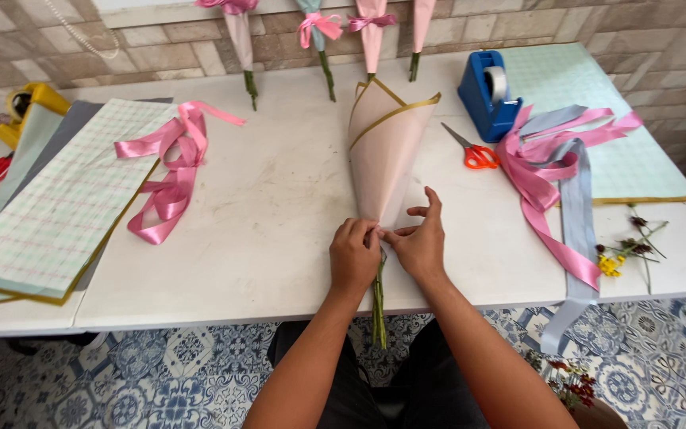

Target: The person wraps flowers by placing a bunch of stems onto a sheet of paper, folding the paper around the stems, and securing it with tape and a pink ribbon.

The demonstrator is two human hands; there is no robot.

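Single head view, steeply down, close over white table (263, 206).

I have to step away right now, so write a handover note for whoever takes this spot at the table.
Left hand and right hand: both pinch the narrow base of the pink paper cone, which lies on the white table around the green stems; these stick out over the table edge.
Done: paper wrapped into a cone.
Left: no ribbon or tape on it yet.
Nearby: pink ribbons to the left, orange scissors and blue tape dispenser to the right.
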